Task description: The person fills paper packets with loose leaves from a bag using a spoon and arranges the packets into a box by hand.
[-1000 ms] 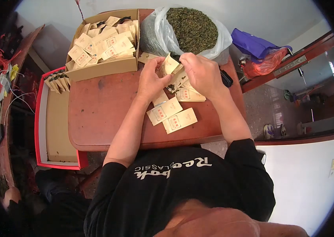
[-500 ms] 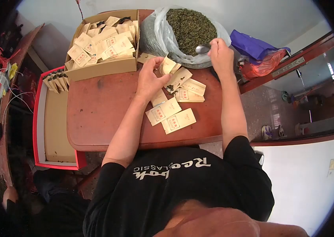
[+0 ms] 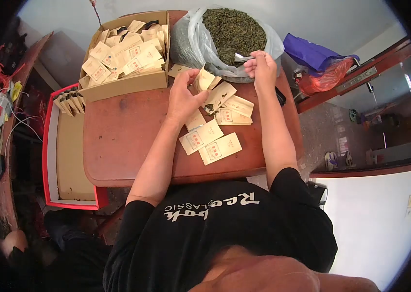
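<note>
My left hand is closed on a small kraft-paper packet, its mouth spread and facing up. Between the fingers of my right hand is a metal spoon, held over the near rim of a clear plastic bag. Loose dried tea leaves fill that bag. Beneath the held packet lie several flat paper packets with red print, and dark leaf bits are scattered on one of them. What the spoon carries is too small to make out.
A cardboard box heaped with packets stands at the table's back left. Beside the reddish-brown table is a red-edged box with a row of packets. A purple bag sits at the right. Another person's arm shows lower left.
My right hand with the spoon has shifted slightly left and down, and the spoon has turned level, pointing left. My left hand and the packet stay nearly in place.
</note>
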A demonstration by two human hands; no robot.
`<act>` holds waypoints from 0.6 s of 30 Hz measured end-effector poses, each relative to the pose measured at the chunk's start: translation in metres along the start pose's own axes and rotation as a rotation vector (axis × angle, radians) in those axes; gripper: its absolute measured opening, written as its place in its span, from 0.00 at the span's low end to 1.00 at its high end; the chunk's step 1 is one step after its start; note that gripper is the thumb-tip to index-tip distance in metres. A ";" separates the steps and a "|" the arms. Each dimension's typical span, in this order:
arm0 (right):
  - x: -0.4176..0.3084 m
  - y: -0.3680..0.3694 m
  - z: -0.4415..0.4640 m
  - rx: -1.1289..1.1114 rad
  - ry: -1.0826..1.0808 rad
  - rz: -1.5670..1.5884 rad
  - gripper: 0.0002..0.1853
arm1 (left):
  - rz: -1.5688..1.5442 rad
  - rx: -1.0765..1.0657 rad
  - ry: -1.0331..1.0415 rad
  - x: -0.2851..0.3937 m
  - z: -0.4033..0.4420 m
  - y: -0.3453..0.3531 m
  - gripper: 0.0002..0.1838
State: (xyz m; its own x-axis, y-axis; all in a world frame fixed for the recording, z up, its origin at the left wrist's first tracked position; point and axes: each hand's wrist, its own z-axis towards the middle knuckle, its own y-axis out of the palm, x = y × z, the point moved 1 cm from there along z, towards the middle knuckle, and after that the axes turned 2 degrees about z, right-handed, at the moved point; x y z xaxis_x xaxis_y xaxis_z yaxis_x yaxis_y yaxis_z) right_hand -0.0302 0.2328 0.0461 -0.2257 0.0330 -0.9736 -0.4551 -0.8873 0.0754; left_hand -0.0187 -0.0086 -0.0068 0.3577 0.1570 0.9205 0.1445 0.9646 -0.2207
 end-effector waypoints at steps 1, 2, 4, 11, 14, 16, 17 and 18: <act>-0.001 -0.003 0.000 0.003 0.004 0.029 0.12 | -0.005 0.000 0.001 -0.001 0.000 0.000 0.30; -0.002 -0.006 0.000 0.006 0.008 0.058 0.12 | 0.003 0.004 0.002 -0.001 -0.001 0.000 0.30; -0.006 -0.011 0.001 0.006 0.023 0.102 0.12 | 0.020 0.013 0.004 0.002 -0.001 -0.001 0.30; -0.034 -0.009 -0.020 -0.089 0.086 0.192 0.10 | 0.035 0.007 0.011 0.007 -0.002 -0.001 0.30; -0.041 -0.006 -0.026 -0.184 0.085 0.179 0.10 | 0.042 0.006 0.001 0.007 -0.002 -0.002 0.30; -0.046 -0.002 -0.031 -0.241 0.088 0.155 0.11 | 0.038 0.010 0.000 0.007 -0.001 -0.002 0.31; -0.046 0.001 -0.032 -0.245 0.083 0.128 0.11 | 0.040 0.015 0.003 0.007 -0.002 -0.002 0.31; -0.046 0.003 -0.034 -0.249 0.078 0.100 0.11 | 0.041 0.020 0.007 0.006 -0.002 -0.001 0.31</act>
State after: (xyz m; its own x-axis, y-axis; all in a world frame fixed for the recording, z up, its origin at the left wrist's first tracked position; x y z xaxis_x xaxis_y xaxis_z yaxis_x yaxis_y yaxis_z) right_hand 0.0082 0.2127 0.0842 -0.1878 -0.0870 -0.9784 -0.2057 -0.9705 0.1258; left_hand -0.0149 -0.0091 -0.0012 0.3694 0.1952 0.9085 0.1109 0.9614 -0.2516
